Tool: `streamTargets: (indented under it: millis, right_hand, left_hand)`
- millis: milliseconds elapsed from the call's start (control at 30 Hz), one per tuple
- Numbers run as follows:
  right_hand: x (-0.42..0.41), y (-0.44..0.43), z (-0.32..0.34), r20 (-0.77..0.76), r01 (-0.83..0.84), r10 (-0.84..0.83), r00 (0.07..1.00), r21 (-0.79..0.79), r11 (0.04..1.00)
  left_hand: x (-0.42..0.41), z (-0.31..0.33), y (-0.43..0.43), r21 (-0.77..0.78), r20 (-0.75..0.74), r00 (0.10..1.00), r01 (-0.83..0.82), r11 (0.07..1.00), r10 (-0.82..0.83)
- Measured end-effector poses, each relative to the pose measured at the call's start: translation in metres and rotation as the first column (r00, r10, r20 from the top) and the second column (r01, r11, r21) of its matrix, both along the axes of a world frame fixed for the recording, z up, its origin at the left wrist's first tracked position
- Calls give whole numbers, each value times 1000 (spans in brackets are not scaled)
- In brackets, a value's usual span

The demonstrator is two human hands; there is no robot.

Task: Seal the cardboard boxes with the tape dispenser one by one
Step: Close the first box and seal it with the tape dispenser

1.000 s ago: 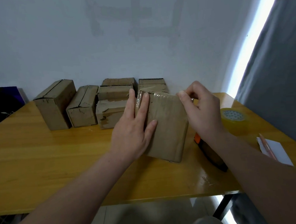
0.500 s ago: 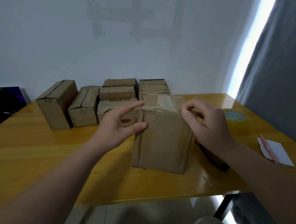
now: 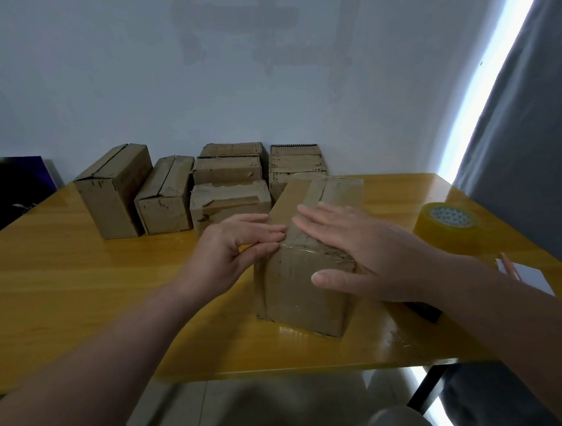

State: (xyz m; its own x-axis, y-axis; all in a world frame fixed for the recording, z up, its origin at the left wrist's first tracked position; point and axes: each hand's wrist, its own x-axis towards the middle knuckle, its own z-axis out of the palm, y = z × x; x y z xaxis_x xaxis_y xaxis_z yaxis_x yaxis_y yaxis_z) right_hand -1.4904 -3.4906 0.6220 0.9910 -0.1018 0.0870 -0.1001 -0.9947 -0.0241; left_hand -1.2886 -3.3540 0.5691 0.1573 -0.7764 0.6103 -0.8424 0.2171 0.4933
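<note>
- Head view: a brown cardboard box point(image 3: 305, 287) stands on the yellow wooden table point(image 3: 80, 291), near the front edge and a little right of centre. Clear tape glints along its top seam and over the near top edge.
- Her or his left hand point(image 3: 229, 252) is at the box's upper left edge. The fingers are bent and, together with the thumb, pinch that edge close to the front corner.
- The right hand point(image 3: 367, 253) lies flat on top of the box, fingers straight and spread, gripping nothing. The thumb reaches down over the front face.
- A black tape dispenser point(image 3: 424, 312) lies on the table just right of the box, mostly hidden under the right forearm, so only a dark end shows.
- A roll of yellowish clear tape point(image 3: 448, 232) sits flat near the table's right edge, apart from the box.
- A white sheet of paper point(image 3: 530, 276) with a pencil point(image 3: 510, 266) on it lies at the right edge.
- Other brown cardboard boxes point(image 3: 165, 200) are lined up at the back against the pale wall point(image 3: 264, 65), some stacked.
- A grey curtain point(image 3: 531, 131) hangs on the right.
</note>
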Motion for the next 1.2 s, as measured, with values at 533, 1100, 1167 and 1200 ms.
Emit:
streamTargets:
  millis: [533, 1100, 1167, 1200]
  right_hand:
    - [16, 5, -21, -30, -88, 89, 996, -620, 780]
    - [42, 17, -43, 59, -44, 159, 985, -815, 578]
    - [42, 14, -48, 78, -33, 158, 984, -800, 600]
    - [42, 13, -50, 83, -29, 154, 985, -791, 611]
  left_hand:
    - [-2, 8, 5, 131, -509, 859, 137, 982, -52]
    - [-3, 12, 6, 150, -479, 877, 121, 981, -35]
    - [-4, 13, 6, 148, -468, 883, 121, 982, -38]
    - [-4, 13, 5, 145, -454, 890, 118, 982, -39]
